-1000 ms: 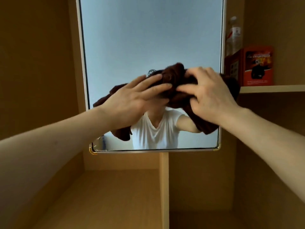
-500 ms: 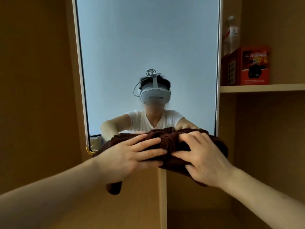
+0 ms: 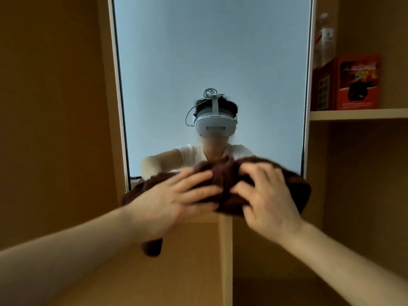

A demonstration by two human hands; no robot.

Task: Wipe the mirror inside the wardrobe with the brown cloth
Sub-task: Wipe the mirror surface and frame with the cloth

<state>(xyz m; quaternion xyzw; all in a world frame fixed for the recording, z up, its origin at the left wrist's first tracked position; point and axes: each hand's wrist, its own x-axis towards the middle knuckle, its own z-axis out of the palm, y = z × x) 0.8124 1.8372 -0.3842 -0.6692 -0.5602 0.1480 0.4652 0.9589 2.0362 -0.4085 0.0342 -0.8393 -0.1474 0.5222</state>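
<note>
Shows a bunched dark brown cloth pressed against the lower edge of a tall rectangular white-framed mirror inside a tan wooden wardrobe. Left hand laid flat on the cloth's left half, fingers straight, slightly spread, pressing. Right hand on the right half, fingers bent, gripping the folds. Motion blur on both hands. One cloth corner hanging below the left hand, left of the pale vertical wooden divider. Right of the mirror, a light wooden shelf carrying a red cardboard box, with a clear plastic bottle behind it.
</note>
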